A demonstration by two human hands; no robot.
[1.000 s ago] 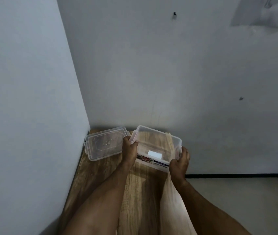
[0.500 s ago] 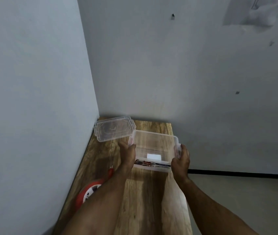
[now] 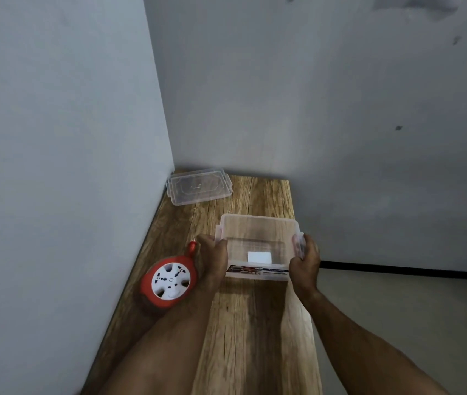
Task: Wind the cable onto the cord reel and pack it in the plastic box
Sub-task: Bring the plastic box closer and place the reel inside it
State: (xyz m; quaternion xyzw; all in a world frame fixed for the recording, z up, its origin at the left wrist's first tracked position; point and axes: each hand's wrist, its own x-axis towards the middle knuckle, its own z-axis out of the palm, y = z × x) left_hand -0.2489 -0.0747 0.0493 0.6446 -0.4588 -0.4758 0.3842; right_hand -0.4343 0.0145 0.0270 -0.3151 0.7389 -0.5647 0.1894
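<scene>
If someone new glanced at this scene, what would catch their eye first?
The red and white cord reel lying at the wooden table's left edge by the wall. Next, the clear plastic box gripped by the left hand and right hand; its lid lies in the far corner.

This looks like a plain room in a home, in a bare corner. Two painted walls meet here, and they have small dark marks and scuffs on them. A long wooden table with a brown grain pattern is pushed into the corner, against the left wall. To the right is a smooth pale floor, with a dark strip running along the bottom of the wall. The light is dim, like indoor light.
</scene>
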